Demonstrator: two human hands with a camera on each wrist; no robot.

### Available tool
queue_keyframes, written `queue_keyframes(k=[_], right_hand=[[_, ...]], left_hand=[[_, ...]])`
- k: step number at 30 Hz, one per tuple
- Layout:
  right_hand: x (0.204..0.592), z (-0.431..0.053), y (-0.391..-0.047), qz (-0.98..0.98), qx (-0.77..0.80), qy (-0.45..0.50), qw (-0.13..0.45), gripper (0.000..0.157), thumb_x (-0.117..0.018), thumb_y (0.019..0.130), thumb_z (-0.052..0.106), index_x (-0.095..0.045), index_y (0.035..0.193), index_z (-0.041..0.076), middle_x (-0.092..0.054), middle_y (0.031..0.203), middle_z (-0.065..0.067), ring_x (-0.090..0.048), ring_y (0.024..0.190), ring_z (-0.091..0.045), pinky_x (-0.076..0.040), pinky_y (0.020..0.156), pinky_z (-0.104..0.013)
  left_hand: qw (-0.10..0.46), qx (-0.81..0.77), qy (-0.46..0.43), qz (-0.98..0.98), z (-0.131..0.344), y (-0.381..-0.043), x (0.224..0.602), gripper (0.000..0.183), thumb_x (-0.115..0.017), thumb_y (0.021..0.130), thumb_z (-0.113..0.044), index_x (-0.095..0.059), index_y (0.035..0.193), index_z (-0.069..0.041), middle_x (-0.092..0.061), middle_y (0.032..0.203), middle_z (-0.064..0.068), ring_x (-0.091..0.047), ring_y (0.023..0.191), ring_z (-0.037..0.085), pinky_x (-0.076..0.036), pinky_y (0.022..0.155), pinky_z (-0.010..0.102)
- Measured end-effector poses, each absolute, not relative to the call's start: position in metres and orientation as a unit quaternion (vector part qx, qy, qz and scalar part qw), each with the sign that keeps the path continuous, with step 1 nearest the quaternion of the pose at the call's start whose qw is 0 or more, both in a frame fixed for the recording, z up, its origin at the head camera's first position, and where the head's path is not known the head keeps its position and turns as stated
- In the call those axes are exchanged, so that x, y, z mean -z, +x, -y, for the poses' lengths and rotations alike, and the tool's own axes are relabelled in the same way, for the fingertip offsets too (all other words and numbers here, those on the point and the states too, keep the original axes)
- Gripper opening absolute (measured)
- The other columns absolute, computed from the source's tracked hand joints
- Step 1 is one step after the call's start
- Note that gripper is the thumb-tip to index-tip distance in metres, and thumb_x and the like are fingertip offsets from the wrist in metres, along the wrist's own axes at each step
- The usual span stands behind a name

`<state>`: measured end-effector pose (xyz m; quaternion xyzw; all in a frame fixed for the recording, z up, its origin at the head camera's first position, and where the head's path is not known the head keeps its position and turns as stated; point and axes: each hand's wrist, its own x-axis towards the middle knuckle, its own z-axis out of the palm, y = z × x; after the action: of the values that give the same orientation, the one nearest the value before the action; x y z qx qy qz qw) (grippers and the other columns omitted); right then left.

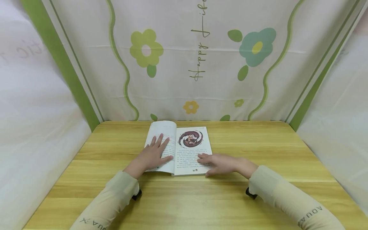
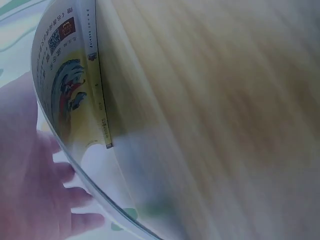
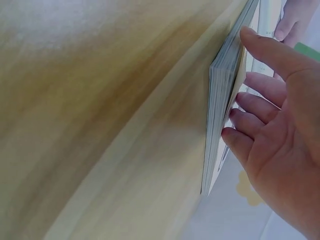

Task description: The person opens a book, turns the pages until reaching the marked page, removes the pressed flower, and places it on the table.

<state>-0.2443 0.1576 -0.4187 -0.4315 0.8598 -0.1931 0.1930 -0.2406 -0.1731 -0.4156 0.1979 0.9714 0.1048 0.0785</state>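
An open book (image 1: 189, 163) lies on the wooden table, its right page showing a round dark-red illustration (image 1: 190, 139) above lines of text. Spread across the left page is my left hand (image 1: 153, 155), fingers straight and pointing away from me. In the left wrist view that side of the book bows up off the table, showing a colourful cover (image 2: 70, 95) underneath. My right hand (image 1: 219, 163) rests its fingertips on the right page near its lower outer corner. The right wrist view shows the thick page block (image 3: 220, 95), with the thumb by its near edge and the fingers lightly bent.
The wooden table (image 1: 184, 204) extends around the book on all sides. A white curtain with printed flowers (image 1: 172, 86) hangs behind its far edge, and white fabric walls (image 1: 37, 105) stand to the left and right.
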Motion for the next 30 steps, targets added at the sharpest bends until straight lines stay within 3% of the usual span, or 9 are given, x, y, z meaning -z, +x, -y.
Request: queue_keyframes(k=[5,14,16,17,19,20,21,28,30], right_hand=[[0.416,-0.159,-0.244,-0.864,0.187,-0.421,0.204,0.064,-0.074,0.095,0.024,-0.050,0.150,0.002,-0.033,0.163,-0.015,-0.029,0.150,-0.034,-0.024,0.120,-0.050],[0.409,-0.159,-0.245,-0.866,0.182,-0.407,0.228,0.051,-0.066,0.099,0.020,-0.056,0.147,0.006,-0.037,0.161,-0.011,-0.033,0.149,-0.030,-0.033,0.117,-0.039],[0.407,-0.160,-0.245,-0.864,0.182,-0.411,0.228,0.050,-0.065,0.098,0.017,-0.057,0.146,0.005,-0.038,0.160,-0.013,-0.064,0.121,-0.021,-0.047,0.100,-0.030],[0.406,-0.161,-0.246,-0.863,0.182,-0.412,0.228,0.051,-0.064,0.097,0.015,-0.057,0.146,0.004,-0.039,0.160,-0.014,-0.070,0.097,-0.015,-0.051,0.086,-0.026],[0.404,-0.162,-0.246,-0.862,0.183,-0.412,0.230,0.051,-0.063,0.095,0.012,-0.058,0.145,0.004,-0.039,0.159,-0.016,-0.050,0.056,-0.005,-0.044,0.061,-0.022],[0.403,-0.163,-0.246,-0.862,0.185,-0.409,0.233,0.051,-0.063,0.094,0.011,-0.058,0.144,0.004,-0.040,0.159,-0.016,-0.033,0.048,-0.003,-0.037,0.053,-0.020],[0.402,-0.163,-0.246,-0.863,0.188,-0.406,0.236,0.051,-0.062,0.093,0.010,-0.059,0.144,0.004,-0.040,0.159,-0.016,-0.019,0.047,-0.003,-0.032,0.048,-0.019],[0.402,-0.163,-0.248,-0.865,0.200,-0.401,0.224,0.041,-0.059,0.095,0.004,-0.067,0.135,0.003,-0.047,0.153,-0.017,-0.023,0.051,-0.006,-0.036,0.051,-0.021],[0.403,-0.162,-0.250,-0.867,0.194,-0.412,0.202,0.035,-0.060,0.099,0.006,-0.069,0.132,0.004,-0.050,0.151,-0.016,-0.050,0.059,-0.006,-0.045,0.060,-0.022]], left_hand=[[0.077,-0.099,0.245,-0.961,0.172,-0.241,0.415,0.079,-0.048,0.106,-0.053,-0.016,0.166,-0.012,0.004,0.170,0.015,0.005,0.154,0.043,-0.016,0.117,0.068],[0.071,-0.087,0.307,-0.945,0.170,-0.239,0.411,0.060,-0.049,0.109,-0.036,-0.037,0.159,-0.007,-0.021,0.169,0.012,-0.007,0.154,0.042,-0.020,0.115,0.069],[0.073,-0.090,0.305,-0.945,0.170,-0.239,0.411,0.060,-0.049,0.109,-0.037,-0.037,0.160,-0.007,-0.021,0.168,0.012,-0.007,0.154,0.041,-0.020,0.116,0.068],[0.073,-0.093,0.305,-0.945,0.170,-0.240,0.412,0.060,-0.049,0.109,-0.037,-0.037,0.160,-0.007,-0.021,0.168,0.013,-0.008,0.154,0.042,-0.021,0.115,0.068],[0.074,-0.099,0.306,-0.944,0.170,-0.241,0.412,0.060,-0.050,0.109,-0.038,-0.037,0.159,-0.007,-0.021,0.168,0.014,-0.009,0.154,0.042,-0.021,0.115,0.068],[0.075,-0.102,0.305,-0.944,0.171,-0.241,0.412,0.060,-0.050,0.109,-0.037,-0.037,0.159,-0.007,-0.022,0.168,0.014,-0.009,0.154,0.043,-0.022,0.115,0.068],[0.075,-0.106,0.305,-0.943,0.171,-0.241,0.412,0.060,-0.050,0.109,-0.037,-0.037,0.159,-0.006,-0.022,0.167,0.015,-0.009,0.153,0.043,-0.022,0.115,0.068],[0.084,-0.131,0.302,-0.941,0.173,-0.243,0.412,0.061,-0.054,0.108,-0.035,-0.038,0.158,-0.004,-0.022,0.167,0.018,-0.010,0.152,0.046,-0.024,0.114,0.069],[0.086,-0.131,0.299,-0.941,0.173,-0.244,0.411,0.062,-0.054,0.108,-0.036,-0.037,0.159,-0.006,-0.021,0.167,0.016,-0.009,0.153,0.045,-0.023,0.115,0.067]])
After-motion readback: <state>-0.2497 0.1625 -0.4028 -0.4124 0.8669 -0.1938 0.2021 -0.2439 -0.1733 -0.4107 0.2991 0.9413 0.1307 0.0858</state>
